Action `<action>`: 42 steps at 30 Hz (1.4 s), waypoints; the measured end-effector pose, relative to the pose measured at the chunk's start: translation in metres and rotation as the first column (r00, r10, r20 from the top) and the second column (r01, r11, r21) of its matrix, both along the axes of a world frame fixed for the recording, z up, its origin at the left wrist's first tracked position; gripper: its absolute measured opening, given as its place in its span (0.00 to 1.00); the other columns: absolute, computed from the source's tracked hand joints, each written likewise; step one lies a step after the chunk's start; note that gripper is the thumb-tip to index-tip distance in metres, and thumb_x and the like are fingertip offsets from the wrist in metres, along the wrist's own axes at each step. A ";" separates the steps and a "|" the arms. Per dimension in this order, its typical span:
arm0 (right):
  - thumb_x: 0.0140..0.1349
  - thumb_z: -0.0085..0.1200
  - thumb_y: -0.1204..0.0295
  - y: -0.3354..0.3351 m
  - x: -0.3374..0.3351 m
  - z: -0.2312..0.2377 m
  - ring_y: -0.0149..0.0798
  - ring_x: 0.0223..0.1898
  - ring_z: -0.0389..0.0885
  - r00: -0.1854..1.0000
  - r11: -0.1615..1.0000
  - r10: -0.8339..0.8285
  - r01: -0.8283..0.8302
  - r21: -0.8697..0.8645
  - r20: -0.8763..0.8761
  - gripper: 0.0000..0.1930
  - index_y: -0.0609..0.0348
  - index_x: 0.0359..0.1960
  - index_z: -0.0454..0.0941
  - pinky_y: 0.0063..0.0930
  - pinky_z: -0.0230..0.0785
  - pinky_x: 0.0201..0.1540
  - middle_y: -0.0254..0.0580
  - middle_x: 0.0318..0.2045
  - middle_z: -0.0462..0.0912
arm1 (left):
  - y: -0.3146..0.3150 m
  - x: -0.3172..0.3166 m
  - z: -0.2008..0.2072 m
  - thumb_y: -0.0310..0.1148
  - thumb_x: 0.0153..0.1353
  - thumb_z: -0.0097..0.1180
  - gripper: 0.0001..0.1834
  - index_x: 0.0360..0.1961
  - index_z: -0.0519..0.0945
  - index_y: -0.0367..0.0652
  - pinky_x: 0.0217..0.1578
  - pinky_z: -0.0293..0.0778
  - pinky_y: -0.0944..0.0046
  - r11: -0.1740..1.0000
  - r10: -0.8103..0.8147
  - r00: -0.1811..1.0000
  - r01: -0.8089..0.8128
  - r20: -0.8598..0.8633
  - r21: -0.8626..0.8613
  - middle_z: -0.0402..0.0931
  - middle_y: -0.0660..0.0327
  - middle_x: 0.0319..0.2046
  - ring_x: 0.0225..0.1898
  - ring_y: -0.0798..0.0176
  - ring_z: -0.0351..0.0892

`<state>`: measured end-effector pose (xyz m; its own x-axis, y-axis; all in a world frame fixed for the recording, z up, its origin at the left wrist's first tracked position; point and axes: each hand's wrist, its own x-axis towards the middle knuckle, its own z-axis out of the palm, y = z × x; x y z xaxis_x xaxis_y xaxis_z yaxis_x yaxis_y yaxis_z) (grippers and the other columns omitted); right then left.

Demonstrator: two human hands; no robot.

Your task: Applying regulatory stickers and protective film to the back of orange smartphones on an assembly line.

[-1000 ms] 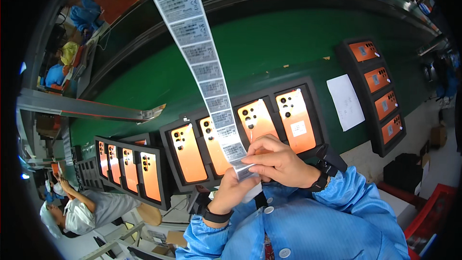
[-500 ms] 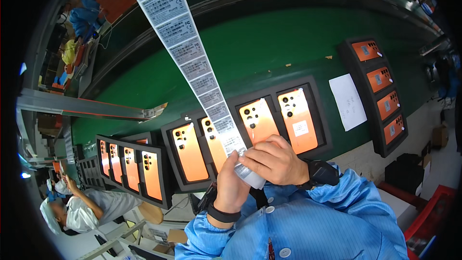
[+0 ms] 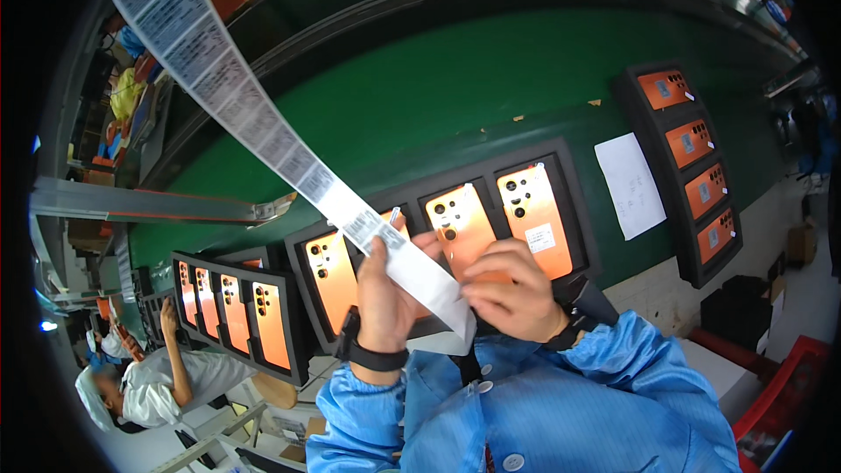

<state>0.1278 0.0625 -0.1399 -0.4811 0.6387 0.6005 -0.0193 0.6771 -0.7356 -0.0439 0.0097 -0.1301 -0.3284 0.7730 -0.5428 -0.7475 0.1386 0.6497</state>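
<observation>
Your blue smock [image 3: 578,394] fills the space at 6 o'clock. Your left hand [image 3: 384,298] is part-open, palm up, supporting the label strip [image 3: 298,162] between thumb and fingers, the fingers passing behind it. Your right hand [image 3: 517,293] is half-curled, its fingertips just beside the strip's blank lower end; you cannot tell from this view whether they touch or pinch anything. From there the strip rises toward 10 to 11 o'clock, blank near your hands, printed labels beyond.

At 12 o'clock, partly behind the strip and hands, lies a black phone tray [image 3: 585,219] with four orange smartphones, camera sides up; the rightmost, at 2 o'clock, bears a white label [image 3: 540,237]. A tilted black tray [image 3: 299,324] of orange smartphones stands at 9 o'clock.

Farther off, at 2 o'clock, a white paper sheet [image 3: 631,186] lies on the green work surface [image 3: 491,61], next to another tray [image 3: 673,201] holding four orange smartphones. A co-worker in pale clothing [image 3: 197,375] is between 8 and 9 o'clock.
</observation>
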 end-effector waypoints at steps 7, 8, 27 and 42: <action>0.46 0.61 0.84 0.029 0.038 -0.001 0.44 0.36 0.77 0.958 0.954 -0.270 0.280 -0.108 0.100 0.11 0.65 0.34 0.81 0.32 0.70 0.39 0.43 0.31 0.80 | 0.043 -0.009 -0.012 0.24 0.55 0.51 0.19 0.49 0.75 0.34 0.33 0.69 0.66 0.854 -0.435 0.270 0.426 -0.859 -0.299 0.73 0.57 0.29 0.30 0.62 0.74; 0.47 0.61 0.84 0.032 0.041 -0.002 0.44 0.37 0.77 0.942 0.934 -0.319 0.331 -0.131 0.106 0.11 0.66 0.34 0.81 0.32 0.70 0.40 0.44 0.32 0.81 | 0.048 -0.008 -0.026 0.22 0.54 0.51 0.18 0.48 0.76 0.35 0.33 0.70 0.66 0.777 -0.445 -0.060 0.470 -0.893 -0.419 0.74 0.53 0.31 0.32 0.58 0.76; 0.50 0.59 0.84 0.048 0.071 -0.010 0.43 0.37 0.78 0.925 0.912 -0.365 0.377 -0.158 0.103 0.06 0.66 0.31 0.78 0.32 0.70 0.42 0.44 0.31 0.82 | 0.094 0.023 -0.073 0.30 0.48 0.51 0.04 0.26 0.76 0.42 0.31 0.69 0.64 0.798 0.074 -0.906 0.305 -0.418 -0.520 0.70 0.61 0.24 0.27 0.62 0.74; 0.59 0.55 0.80 0.071 0.089 -0.038 0.27 0.37 0.77 0.894 0.703 -0.439 0.402 -0.587 0.087 0.06 0.67 0.38 0.77 0.21 0.70 0.43 0.37 0.33 0.81 | 0.036 0.043 -0.021 0.30 0.47 0.52 0.07 0.29 0.75 0.43 0.35 0.65 0.60 0.708 -0.031 -0.876 0.321 -0.482 -0.629 0.72 0.62 0.26 0.26 0.65 0.74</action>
